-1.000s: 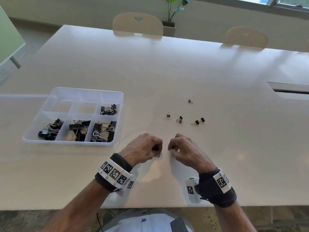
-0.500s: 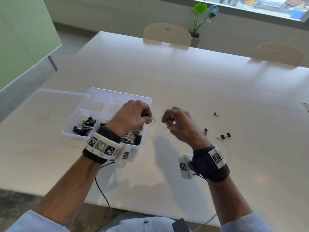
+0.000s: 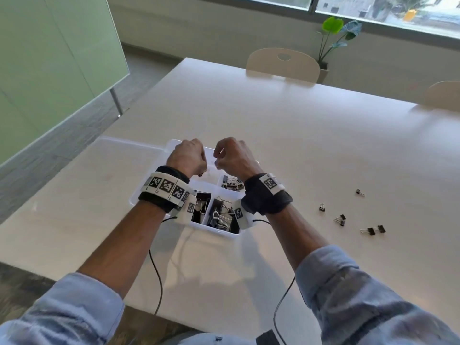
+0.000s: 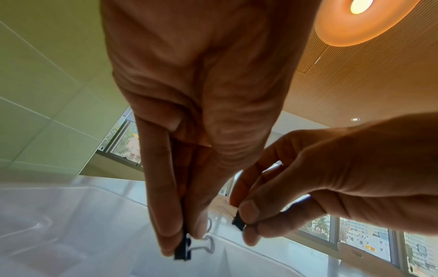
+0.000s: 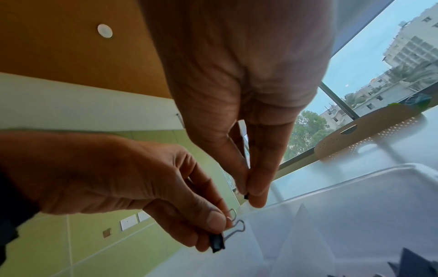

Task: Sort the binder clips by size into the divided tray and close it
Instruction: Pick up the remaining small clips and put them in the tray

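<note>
The white divided tray [image 3: 219, 232] lies on the table, and both hands hover over its far compartments. My left hand [image 3: 189, 155] pinches a small black binder clip [image 4: 182, 250] between thumb and fingers, its wire handles sticking out. My right hand [image 3: 234, 153], close beside it, pinches another tiny black clip [image 5: 246, 197] at its fingertips. Black clips fill the near compartments [image 3: 221, 217] and one on the right [image 3: 232, 183]. Several small clips [image 3: 340, 219] lie loose on the table to the right.
The tray's clear lid [image 3: 119, 150] lies open flat to its left. Two chairs [image 3: 282, 63] stand at the table's far side, with a potted plant [image 3: 331, 43] behind. The near table edge [image 3: 139, 302] runs under my forearms, and wrist cables hang over it.
Both hands have lifted from the table in front of me and moved left over the tray, each carrying a small clip. The head view has swung left with them.
</note>
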A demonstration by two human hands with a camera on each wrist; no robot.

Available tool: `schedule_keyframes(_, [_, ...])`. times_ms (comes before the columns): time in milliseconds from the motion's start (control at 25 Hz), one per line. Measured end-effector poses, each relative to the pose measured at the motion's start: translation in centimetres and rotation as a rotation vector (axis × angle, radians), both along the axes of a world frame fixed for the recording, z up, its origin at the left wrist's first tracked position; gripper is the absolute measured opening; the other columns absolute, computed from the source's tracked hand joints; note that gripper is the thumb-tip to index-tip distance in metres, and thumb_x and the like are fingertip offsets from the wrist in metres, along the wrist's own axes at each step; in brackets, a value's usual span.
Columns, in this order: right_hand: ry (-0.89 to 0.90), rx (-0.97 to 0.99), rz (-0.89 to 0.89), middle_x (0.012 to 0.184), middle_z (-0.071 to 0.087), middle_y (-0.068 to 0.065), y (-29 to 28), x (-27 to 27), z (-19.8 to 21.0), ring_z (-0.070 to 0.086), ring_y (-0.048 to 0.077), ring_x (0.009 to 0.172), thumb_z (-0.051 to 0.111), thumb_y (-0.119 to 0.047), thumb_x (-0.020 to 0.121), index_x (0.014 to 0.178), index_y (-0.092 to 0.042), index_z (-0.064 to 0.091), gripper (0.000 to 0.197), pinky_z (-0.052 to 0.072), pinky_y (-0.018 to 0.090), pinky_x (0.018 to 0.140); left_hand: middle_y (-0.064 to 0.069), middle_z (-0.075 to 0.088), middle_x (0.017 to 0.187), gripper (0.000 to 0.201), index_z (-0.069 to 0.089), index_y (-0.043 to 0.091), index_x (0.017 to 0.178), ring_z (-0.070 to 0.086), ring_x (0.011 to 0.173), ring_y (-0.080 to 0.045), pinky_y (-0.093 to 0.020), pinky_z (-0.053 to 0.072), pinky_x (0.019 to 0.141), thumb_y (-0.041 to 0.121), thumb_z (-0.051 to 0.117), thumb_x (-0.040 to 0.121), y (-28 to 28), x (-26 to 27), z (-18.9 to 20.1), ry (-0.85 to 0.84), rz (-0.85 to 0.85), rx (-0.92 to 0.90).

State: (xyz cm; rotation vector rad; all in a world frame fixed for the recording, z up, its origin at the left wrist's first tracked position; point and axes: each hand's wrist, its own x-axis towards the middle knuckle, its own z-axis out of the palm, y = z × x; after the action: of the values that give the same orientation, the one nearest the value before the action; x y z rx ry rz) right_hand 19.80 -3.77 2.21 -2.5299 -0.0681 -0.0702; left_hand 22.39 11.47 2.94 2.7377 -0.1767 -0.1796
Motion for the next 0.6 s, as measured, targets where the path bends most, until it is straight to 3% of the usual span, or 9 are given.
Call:
schedule_keyframes(160, [0.004, 0.021, -0.013, 0.094, 0.077, 0.006, -1.2, -0.5, -0.1, 0.076, 0.023, 0.079, 0.076, 0.004, 0.087, 0.099, -0.010, 0.079, 0.019, 0.067, 0.041, 0.073, -0.001, 0.074, 0.085, 0.011, 0.075, 0.020, 0.087, 0.073, 0.077, -0.017, -0.032, 0.061, 0.074, 0.010, 0.080, 0.085, 0.3, -0.1, 0.1, -0.044, -0.007, -0.033])
schedule_keyframes(280, [-0.066, 0.065, -0.022, 0.090, 0.078, 0.001, -3.5, -2.8, 0.2, 0.075, 0.018, 0.080, 0.074, 0.001, 0.087, 0.096, -0.011, 0.080, 0.016, 0.065, 0.037, 0.074, 0.000, 0.075, 0.088, 0.004, 0.077, 0.021, 0.089, 0.073, 0.079, -0.018, -0.032, 0.061, 0.076, 0.018, 0.078, 0.087, -0.4, -1.0, 1.2, -0.098, -0.044, -0.083])
schedule_keyframes(440, [-0.088, 0.113, -0.136, 0.091, 0.078, -0.013, -8.0, -8.1, -0.2, 0.073, 0.006, 0.079, 0.074, -0.021, 0.088, 0.092, -0.024, 0.080, 0.007, 0.060, 0.031, 0.073, 0.004, 0.076, 0.085, 0.009, 0.077, 0.026, 0.089, 0.072, 0.080, -0.018, -0.035, 0.061, 0.079, 0.035, 0.077, 0.088, -4.2, -3.6, 2.2, -0.108, -0.147, -0.127])
schedule_keyframes(600, [-0.060, 0.076, -0.298, 0.097, 0.077, -0.025, -13.9, -14.4, -2.2, 0.071, -0.002, 0.078, 0.068, -0.038, 0.091, 0.093, -0.033, 0.077, 0.010, 0.058, 0.031, 0.074, 0.010, 0.077, 0.088, 0.018, 0.077, 0.028, 0.094, 0.070, 0.081, -0.014, -0.028, 0.049, 0.074, 0.045, 0.071, 0.091, -10.0, -7.3, 2.2, -0.101, -0.275, -0.133])
